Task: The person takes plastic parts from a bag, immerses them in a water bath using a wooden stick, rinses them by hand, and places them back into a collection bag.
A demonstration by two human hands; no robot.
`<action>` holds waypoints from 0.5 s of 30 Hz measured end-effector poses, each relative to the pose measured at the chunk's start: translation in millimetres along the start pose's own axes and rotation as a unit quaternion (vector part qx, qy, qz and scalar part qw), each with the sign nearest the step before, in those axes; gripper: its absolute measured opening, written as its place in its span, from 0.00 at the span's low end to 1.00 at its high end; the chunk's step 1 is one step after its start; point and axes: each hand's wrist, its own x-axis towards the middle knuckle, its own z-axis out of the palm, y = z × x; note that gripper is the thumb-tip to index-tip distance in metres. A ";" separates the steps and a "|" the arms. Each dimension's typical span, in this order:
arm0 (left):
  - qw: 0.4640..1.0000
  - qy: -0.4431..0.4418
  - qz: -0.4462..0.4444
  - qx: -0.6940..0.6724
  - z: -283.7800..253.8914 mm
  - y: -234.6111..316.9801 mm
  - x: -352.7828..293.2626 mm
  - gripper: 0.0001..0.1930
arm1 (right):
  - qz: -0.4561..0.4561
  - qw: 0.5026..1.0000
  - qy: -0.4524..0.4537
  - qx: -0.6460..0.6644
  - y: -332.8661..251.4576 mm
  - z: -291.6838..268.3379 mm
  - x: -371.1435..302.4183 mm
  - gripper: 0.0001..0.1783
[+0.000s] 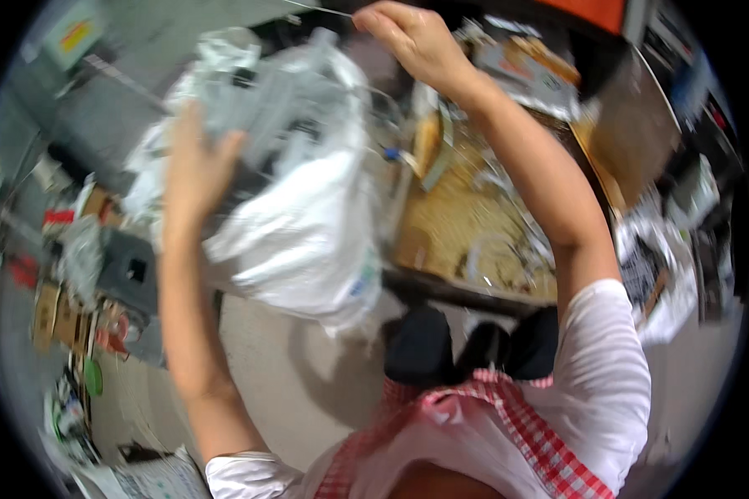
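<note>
A large white woven sack (308,224) stands in front of me to the left, its mouth full of grey plastic pieces (283,104). My left hand (193,166) is at the sack's left side, thumb apart from the fingers; motion blurs it, and whether it touches the sack I cannot tell. Higher up, beyond the sack's right side, my right hand (412,41) is closed in a pinch. A thin white string (316,7) runs from its fingertips toward the upper left and leaves the picture.
A worn tabletop (466,224) with scraps lies to the right, bearing a torn box (528,71) at its far end. Another white sack (662,274) stands at far right. Boxes, a grey case (129,270) and loose items crowd the left.
</note>
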 end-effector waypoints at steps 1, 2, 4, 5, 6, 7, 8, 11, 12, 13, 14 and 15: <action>0.994 0.092 0.063 0.017 0.3 -11.1 0.6 0.31 | -0.002 0.999 0.003 -0.051 14.9 -13.6 -18.6 0.18; 0.988 0.144 0.052 -0.008 3.0 7.1 -7.3 0.26 | 0.088 0.992 -0.053 -0.069 28.5 -35.5 -43.3 0.17; 0.945 0.232 0.052 -0.226 -7.6 57.9 -36.0 0.22 | 0.179 0.981 -0.065 -0.033 88.8 -65.2 -96.7 0.19; 0.905 0.268 0.035 -0.329 -28.5 73.5 -57.7 0.21 | 0.233 0.960 -0.156 -0.011 108.3 -71.7 -116.7 0.21; 0.910 0.224 0.051 -0.346 -28.3 90.0 -82.3 0.21 | 0.357 0.914 -0.190 -0.031 115.7 -79.7 -149.7 0.21; 0.901 0.180 0.073 -0.388 -6.3 117.1 -98.1 0.21 | 0.380 0.886 -0.234 -0.122 133.6 -116.6 -194.5 0.21; 0.835 0.085 0.116 -0.530 15.2 144.8 -107.4 0.20 | 0.391 0.834 -0.316 -0.226 150.9 -150.8 -235.6 0.21; 0.823 -0.176 0.059 -0.537 95.9 201.1 -121.9 0.15 | 0.424 0.727 -0.460 -0.283 164.0 -191.7 -353.6 0.17; 0.726 -0.219 -0.064 -0.649 133.0 217.6 -133.2 0.13 | 0.440 0.710 -0.497 -0.234 167.5 -192.7 -384.8 0.16; 0.670 -0.228 -0.186 -0.681 172.9 234.0 -145.6 0.13 | 0.453 0.693 -0.531 -0.181 169.3 -190.3 -406.8 0.16; 0.660 -0.247 -0.220 -0.675 218.0 242.2 -161.9 0.13 | 0.415 0.744 -0.511 -0.117 162.8 -177.3 -416.5 0.17; 0.643 -0.273 -0.248 -0.671 254.5 252.5 -175.2 0.14 | 0.400 0.754 -0.508 -0.116 158.6 -165.2 -428.8 0.17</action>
